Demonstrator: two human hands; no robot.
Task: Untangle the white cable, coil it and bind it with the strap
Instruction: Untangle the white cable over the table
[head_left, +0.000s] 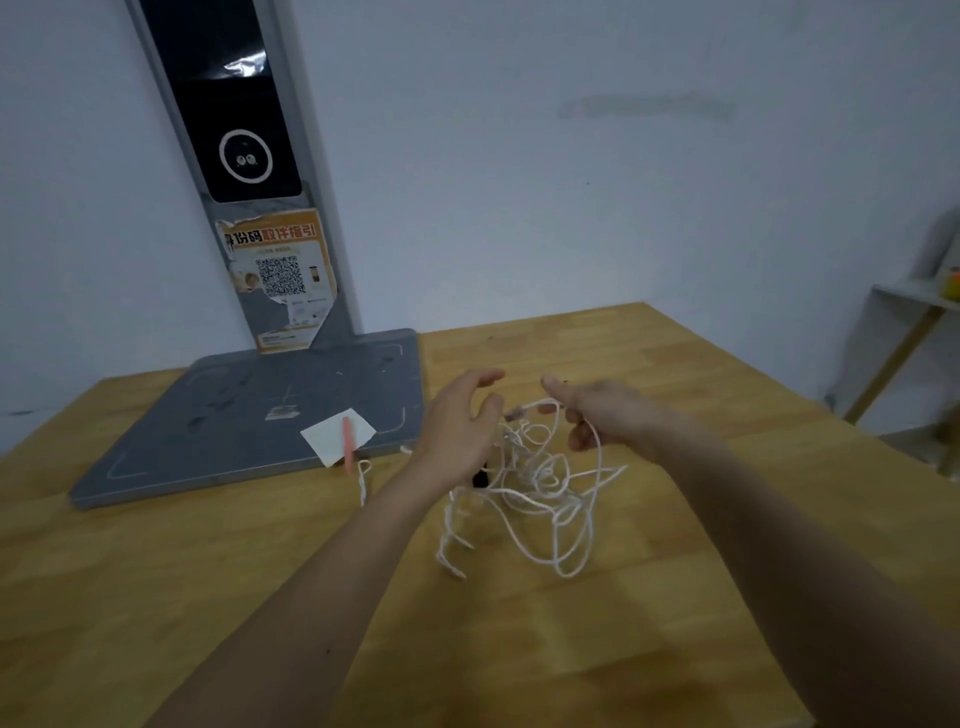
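Note:
A tangled white cable (540, 493) hangs in loose loops above the wooden table (208, 571), its lower loops near the tabletop. My right hand (602, 410) pinches a strand close to the cable's plug end (515, 414). My left hand (462, 421) is beside the tangle on its left, fingers spread and curved; strands run behind it, and I cannot tell whether it grips any. A small dark piece (480, 479), perhaps the strap, shows under my left wrist. Another white cable end (363, 480) lies on the table to the left.
A grey scanner stand's base plate (234, 426) lies at the left, its post (270, 208) rising against the wall. On the plate's front edge are a white paper slip (327, 439) and a pink pen-like stick (348, 441). A shelf (914, 312) stands at the right.

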